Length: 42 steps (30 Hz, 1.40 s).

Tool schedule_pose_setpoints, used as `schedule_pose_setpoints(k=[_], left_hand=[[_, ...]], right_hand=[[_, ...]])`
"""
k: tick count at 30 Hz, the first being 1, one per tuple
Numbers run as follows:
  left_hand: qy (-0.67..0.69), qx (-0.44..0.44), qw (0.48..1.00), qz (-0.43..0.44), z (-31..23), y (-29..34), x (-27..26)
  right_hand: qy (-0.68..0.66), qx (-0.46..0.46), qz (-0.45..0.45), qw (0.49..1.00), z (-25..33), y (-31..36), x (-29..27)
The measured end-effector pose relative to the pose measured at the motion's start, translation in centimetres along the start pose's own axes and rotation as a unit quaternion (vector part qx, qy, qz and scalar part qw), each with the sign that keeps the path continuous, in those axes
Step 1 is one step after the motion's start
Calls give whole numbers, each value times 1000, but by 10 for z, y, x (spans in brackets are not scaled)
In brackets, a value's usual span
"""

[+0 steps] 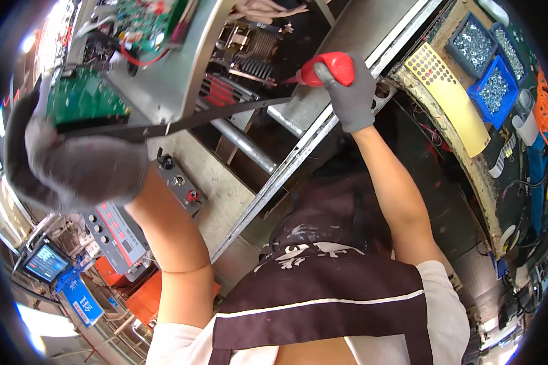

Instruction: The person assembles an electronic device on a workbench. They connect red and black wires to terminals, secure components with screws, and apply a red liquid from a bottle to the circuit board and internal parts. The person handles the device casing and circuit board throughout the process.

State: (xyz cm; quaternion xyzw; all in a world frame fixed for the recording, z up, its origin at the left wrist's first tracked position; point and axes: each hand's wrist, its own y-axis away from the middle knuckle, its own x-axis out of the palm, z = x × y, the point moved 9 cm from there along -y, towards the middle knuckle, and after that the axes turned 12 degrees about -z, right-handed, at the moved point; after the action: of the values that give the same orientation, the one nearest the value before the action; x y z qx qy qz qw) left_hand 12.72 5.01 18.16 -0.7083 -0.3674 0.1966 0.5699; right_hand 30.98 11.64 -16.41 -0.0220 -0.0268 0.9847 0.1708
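My right hand (354,100), in a grey work glove, is closed around a red squeeze bottle (337,67). Its narrow tip points left, toward the machine's open bay. Far to the left is my left hand (79,170), also gloved in grey and smeared by motion. A long dark strip (222,114) runs from beside that hand across the bay toward the right. Whether the left fingers grip the strip or only lie over it cannot be made out. Green circuit boards (85,100) sit just beyond the left hand.
Below the bottle, a metal rail (298,155) crosses diagonally. Coils and metal parts (249,48) fill the bay. A control box (119,234) with knobs stands at lower left. Blue bins (495,91) of small hardware and a yellow perforated sheet (447,97) lie on the right-hand bench.
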Motion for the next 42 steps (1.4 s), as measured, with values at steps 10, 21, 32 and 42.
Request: schedule_pose_setpoints(k=[10, 21, 32, 42], left_hand=[[-186, 141, 961, 146, -6, -14, -11], [-209, 145, 962, 99, -21, 0, -3], [-293, 198, 921, 164, -22, 8, 5], [-169, 110, 974, 106, -16, 0, -6]], right_hand=[[-273, 325, -45, 904, -75, 11, -15], [-186, 206, 52, 959, -16, 14, 17], [-123, 76, 55, 988, 25, 3, 45], [-96, 81, -3, 992, 20, 10, 17]])
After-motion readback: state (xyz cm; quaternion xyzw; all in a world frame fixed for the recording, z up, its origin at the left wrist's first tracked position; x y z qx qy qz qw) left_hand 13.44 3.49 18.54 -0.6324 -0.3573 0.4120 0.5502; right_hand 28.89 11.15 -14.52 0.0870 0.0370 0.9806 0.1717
